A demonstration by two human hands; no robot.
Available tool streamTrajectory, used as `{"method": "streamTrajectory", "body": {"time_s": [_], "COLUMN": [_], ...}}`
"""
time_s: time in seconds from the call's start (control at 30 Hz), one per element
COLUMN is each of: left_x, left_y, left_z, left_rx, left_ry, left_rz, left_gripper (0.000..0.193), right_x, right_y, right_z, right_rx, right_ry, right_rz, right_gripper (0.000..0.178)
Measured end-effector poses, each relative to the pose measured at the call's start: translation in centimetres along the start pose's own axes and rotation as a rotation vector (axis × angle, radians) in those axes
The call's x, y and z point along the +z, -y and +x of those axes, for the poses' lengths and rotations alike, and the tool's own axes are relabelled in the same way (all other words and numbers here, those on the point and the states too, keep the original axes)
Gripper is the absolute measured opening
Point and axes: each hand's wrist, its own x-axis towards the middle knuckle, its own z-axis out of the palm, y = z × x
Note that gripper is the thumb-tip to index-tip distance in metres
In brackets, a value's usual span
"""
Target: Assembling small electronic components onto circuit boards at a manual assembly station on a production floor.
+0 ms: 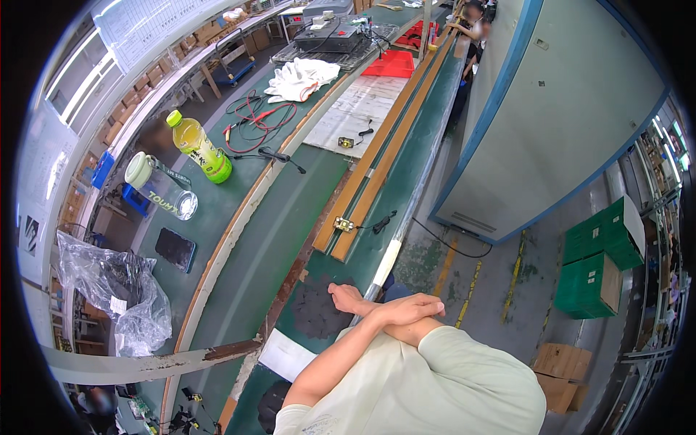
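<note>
resting loosely over the crossed right forearm with the left hand, not visibly holding any object; cannot tell how far closed underneath. curled with the right hand at the right edge of a pile of dark flat pieces; cannot tell whether touching it or just short of it, nor whether pinching anything inside the hidden fingers.

lying spread and overlapping on the near part of the green worktop, nearer than the two brown rails and farther than a white sheet. judging by looks, probably thin and light, easy to lift and just as easy to scatter; too dark and small to tell whether stiff or soft. best taken by an exposed edge between thumb and forefinger, one at a time, being likely to drag neighbours along where overlapped.

also visible across the near ends of the rails: a small yellow-and-silver unit, with a black cable just to the right, seemingly joined to it. probably light but stiff, perhaps fragile on top; better held by the outer edges than pressed from above, with the cable lifted along rather than tugged. farther off, on a pale board left of the rails: a similar unit.
</note>
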Motion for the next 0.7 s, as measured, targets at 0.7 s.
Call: {"method": "streamTrajectory", "body": {"time_s": [0.7], "left_x": [0.05], "left_y": [0.04], "left_z": [-0.14], "left_rx": [0.012], "left_ry": [0.006], "left_rz": [0.002], "left_gripper": [0.043], "right_x": [-0.88], "right_y": [0.97], "right_z": [-0.19], "right_rx": [0.024], "right_ry": [0.051], "right_rz": [-0.009], "right_gripper": [0.019]}}
